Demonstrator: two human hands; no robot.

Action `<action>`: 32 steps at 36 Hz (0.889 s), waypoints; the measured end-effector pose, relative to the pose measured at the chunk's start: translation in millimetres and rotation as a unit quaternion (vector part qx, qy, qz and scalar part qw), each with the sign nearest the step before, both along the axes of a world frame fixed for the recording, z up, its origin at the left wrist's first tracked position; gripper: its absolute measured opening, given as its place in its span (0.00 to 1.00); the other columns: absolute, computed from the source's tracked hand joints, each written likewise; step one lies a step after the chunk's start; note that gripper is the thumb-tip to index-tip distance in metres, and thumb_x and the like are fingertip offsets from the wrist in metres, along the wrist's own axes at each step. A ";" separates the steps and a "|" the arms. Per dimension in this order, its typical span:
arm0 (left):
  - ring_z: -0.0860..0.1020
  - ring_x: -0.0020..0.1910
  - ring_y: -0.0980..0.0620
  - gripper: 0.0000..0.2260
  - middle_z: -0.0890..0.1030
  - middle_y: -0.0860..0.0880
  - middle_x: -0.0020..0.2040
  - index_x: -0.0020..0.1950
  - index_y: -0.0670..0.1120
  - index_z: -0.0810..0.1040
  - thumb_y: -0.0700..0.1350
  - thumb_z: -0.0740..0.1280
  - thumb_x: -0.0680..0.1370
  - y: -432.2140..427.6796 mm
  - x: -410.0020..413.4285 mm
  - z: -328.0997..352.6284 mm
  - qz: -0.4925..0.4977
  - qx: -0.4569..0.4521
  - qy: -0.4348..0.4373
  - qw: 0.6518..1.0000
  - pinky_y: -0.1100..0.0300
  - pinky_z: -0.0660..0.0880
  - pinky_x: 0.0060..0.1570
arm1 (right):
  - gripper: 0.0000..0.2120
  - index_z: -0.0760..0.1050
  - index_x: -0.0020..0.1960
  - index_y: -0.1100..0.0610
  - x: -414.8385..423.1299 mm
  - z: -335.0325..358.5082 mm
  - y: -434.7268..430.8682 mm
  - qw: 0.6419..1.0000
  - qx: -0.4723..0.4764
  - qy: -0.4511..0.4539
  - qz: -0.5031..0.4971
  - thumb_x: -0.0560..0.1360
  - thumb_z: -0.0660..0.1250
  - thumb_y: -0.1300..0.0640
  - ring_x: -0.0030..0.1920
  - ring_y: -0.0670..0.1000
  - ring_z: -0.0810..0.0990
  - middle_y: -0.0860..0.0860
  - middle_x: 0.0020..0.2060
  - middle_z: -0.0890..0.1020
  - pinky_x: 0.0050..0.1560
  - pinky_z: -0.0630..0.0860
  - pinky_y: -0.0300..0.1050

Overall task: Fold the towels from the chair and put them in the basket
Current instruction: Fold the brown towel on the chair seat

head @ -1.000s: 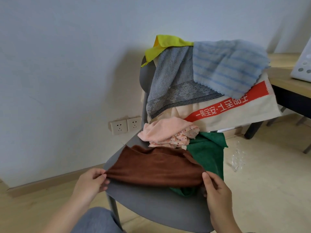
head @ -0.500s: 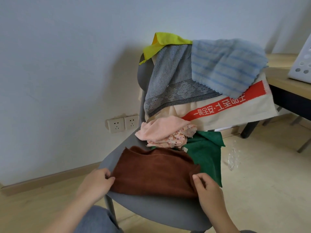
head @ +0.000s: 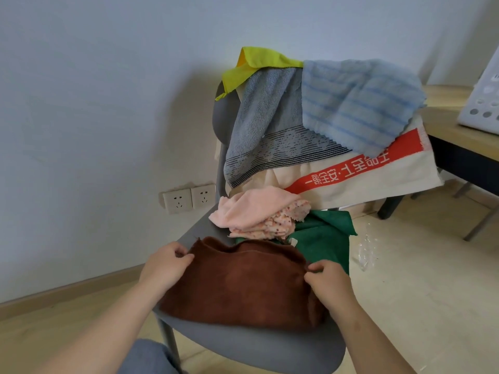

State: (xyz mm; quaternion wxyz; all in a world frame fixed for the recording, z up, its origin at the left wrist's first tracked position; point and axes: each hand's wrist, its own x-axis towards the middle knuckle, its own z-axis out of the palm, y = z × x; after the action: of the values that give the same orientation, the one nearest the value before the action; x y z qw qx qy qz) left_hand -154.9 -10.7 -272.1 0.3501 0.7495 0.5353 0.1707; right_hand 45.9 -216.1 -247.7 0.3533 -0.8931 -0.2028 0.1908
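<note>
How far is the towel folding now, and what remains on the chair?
Done: nothing visible; the basket hides its inside. In hand: left hand and right hand pinch far corners of the brown towel on the chair. Left: pink towel, green towel, grey towel, blue towel, yellow towel, cream towel.

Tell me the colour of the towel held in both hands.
The towel is plain brown; head view shows it best.

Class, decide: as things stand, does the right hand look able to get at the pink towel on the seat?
Probably yes: the pink towel lies uncovered just beyond the brown towel, but the right hand must first release that towel's corner.
</note>
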 end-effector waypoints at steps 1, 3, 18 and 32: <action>0.75 0.41 0.50 0.08 0.78 0.50 0.41 0.37 0.52 0.73 0.46 0.67 0.75 0.8 0.1 -0.4 0.011 0.001 -0.036 0.999 0.58 0.66 0.38 | 0.07 0.78 0.46 0.52 1.1 1.4 -1.0 0.999 0.034 -0.003 0.001 0.71 0.66 0.62 0.48 0.51 0.76 0.46 0.41 0.78 0.47 0.68 0.41; 0.74 0.39 0.52 0.07 0.77 0.52 0.39 0.38 0.51 0.74 0.45 0.66 0.76 1.8 -0.6 0.5 0.042 0.002 -0.116 0.992 0.58 0.65 0.36 | 0.10 0.76 0.38 0.50 3.3 4.1 -1.4 0.993 0.114 -0.020 -0.016 0.71 0.65 0.65 0.42 0.48 0.75 0.43 0.37 0.78 0.45 0.68 0.41; 0.77 0.52 0.46 0.17 0.78 0.48 0.51 0.53 0.47 0.71 0.55 0.70 0.71 14.1 24.7 3.6 -0.030 -0.027 0.194 0.980 0.57 0.73 0.47 | 0.13 0.72 0.53 0.56 20.1 -16.2 31.7 1.000 0.009 0.018 0.009 0.71 0.70 0.58 0.49 0.53 0.76 0.51 0.45 0.76 0.45 0.67 0.42; 0.79 0.28 0.50 0.11 0.80 0.43 0.37 0.47 0.52 0.73 0.35 0.68 0.74 -3.5 17.0 25.6 0.059 -0.232 -0.332 0.912 0.62 0.75 0.24 | 0.05 0.69 0.42 0.56 20.7 -16.2 26.3 0.996 0.064 0.052 0.032 0.73 0.66 0.58 0.38 0.47 0.72 0.51 0.38 0.75 0.33 0.65 0.43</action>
State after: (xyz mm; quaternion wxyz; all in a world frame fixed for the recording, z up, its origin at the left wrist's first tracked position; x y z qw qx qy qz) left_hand -137.8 -14.3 -246.5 0.6612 0.5143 0.4558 0.3011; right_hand 66.6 -189.8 -263.9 0.4140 -0.8503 -0.2244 0.2350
